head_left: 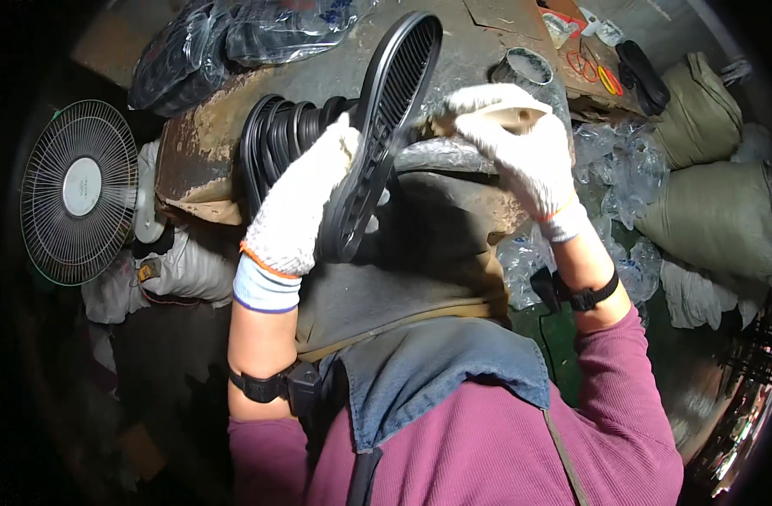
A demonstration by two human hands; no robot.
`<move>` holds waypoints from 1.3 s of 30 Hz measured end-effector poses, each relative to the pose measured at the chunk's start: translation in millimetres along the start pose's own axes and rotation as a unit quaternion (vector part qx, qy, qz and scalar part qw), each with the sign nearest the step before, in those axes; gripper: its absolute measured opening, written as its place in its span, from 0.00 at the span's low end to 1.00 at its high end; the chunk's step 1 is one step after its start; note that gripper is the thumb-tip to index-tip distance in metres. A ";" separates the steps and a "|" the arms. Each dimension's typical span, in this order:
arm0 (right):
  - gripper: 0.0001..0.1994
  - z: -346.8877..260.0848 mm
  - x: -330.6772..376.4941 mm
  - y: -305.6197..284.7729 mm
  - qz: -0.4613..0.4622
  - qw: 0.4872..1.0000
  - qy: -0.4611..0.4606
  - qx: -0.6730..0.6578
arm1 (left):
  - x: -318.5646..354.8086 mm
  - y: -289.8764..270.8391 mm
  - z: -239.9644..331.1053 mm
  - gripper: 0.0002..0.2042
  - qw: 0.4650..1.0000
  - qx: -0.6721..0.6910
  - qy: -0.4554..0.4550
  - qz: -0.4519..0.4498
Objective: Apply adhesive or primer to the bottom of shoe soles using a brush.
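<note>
Gripping a tilted black shoe sole (384, 126) between gloved left fingers (342, 139). Pinching a blurred pale tool (508, 112) in curled right fingers (480, 135), just beside the sole.

shoe sole (376, 150): smooth, glossy, rubber-like | gloves (297, 198): rough knitted cloth | apron (441, 375): matt denim

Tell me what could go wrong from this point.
The black sole is held up by one edge in the left gloved hand, so it might twist or slip if pushed.
The round cup stands close beyond the right gloved hand; an outward swing could knock it.
The left hand is close to the row of soles and might nudge them.
</note>
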State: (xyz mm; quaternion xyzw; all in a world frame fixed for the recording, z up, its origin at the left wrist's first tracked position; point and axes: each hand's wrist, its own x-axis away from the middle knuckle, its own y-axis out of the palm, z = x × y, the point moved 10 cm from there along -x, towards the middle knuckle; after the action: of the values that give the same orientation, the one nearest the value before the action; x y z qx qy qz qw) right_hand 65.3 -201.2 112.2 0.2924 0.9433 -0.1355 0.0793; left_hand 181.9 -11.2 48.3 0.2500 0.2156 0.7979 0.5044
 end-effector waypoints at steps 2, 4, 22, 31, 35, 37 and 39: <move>0.10 -11.8 -16.9 -22.4 0.032 0.990 -0.076 0.110 | -1.0 3.5 -6.2 0.25 0.999 0.021 -0.007 0.025; 0.07 -41.8 -24.4 -30.6 0.072 0.941 -0.234 0.233 | 0.6 11.0 -14.4 0.25 0.998 0.049 -0.046 0.017; 0.08 -83.2 -45.3 26.7 0.051 0.813 -0.432 0.387 | 7.2 52.0 -40.0 0.38 0.903 0.396 -0.139 -0.094; 0.11 18.3 -32.4 3.7 0.095 0.988 -0.114 -0.036 | 8.9 46.6 -50.9 0.38 0.877 0.436 -0.152 -0.129; 0.09 -11.2 -0.9 41.0 0.004 0.981 -0.189 0.039 | 13.6 22.5 -55.8 0.37 0.894 0.412 -0.143 -0.098; 0.10 -28.3 -6.3 31.2 -0.034 0.966 -0.255 0.038 | 13.8 16.1 -50.9 0.37 0.894 0.415 -0.133 -0.102; 0.11 -8.5 -35.5 15.0 0.033 0.992 -0.107 -0.049 | 15.2 26.3 -42.9 0.37 0.862 0.465 -0.146 -0.140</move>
State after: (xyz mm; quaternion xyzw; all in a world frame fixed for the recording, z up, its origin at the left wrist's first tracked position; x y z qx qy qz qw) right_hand 102.3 -205.5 125.2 0.3026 0.9248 -0.1171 0.1986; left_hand 131.5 -11.7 33.2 0.5363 0.5182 0.4802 0.4618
